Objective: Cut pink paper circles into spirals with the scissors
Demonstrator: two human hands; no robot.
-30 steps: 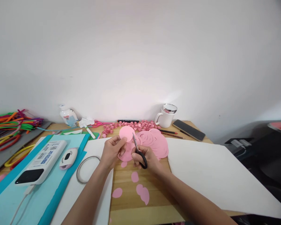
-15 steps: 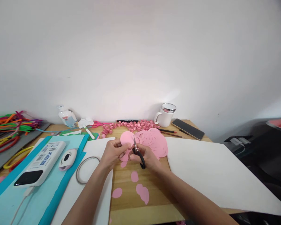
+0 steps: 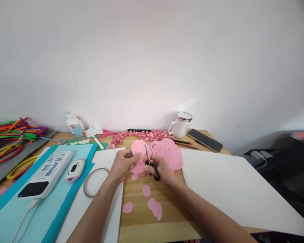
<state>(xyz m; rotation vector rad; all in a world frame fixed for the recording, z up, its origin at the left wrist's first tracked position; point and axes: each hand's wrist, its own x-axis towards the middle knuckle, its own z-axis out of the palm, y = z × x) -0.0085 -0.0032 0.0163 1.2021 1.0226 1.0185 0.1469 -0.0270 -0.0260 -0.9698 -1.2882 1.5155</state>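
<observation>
Between thumb and fingers, my left hand (image 3: 124, 164) pinches a pink paper circle (image 3: 138, 149), held up over the table. My right hand (image 3: 160, 166) grips a pair of scissors (image 3: 154, 168) by its black handles, the blades pointing up and to the left at the circle's right edge. Behind my right hand lies a heap of cut pink paper (image 3: 171, 153) with curved slits. Closer to me on the wood are small pink paper scraps (image 3: 155, 208). Many small pink paper rolls (image 3: 154, 135) are spread out along the wall.
White boards (image 3: 233, 182) lie on either side. At left are a power bank (image 3: 47, 173) on blue sheets, a small white device (image 3: 75, 169), a roll of tape (image 3: 89, 194), pipe cleaners (image 3: 17, 133) and a bottle (image 3: 75, 125). A mug (image 3: 181, 125) and a phone (image 3: 205, 140) stand back right.
The scissors have tilted a little and moved slightly right with my right hand. My left hand keeps its pinch on the paper circle. The whole view has shifted slightly.
</observation>
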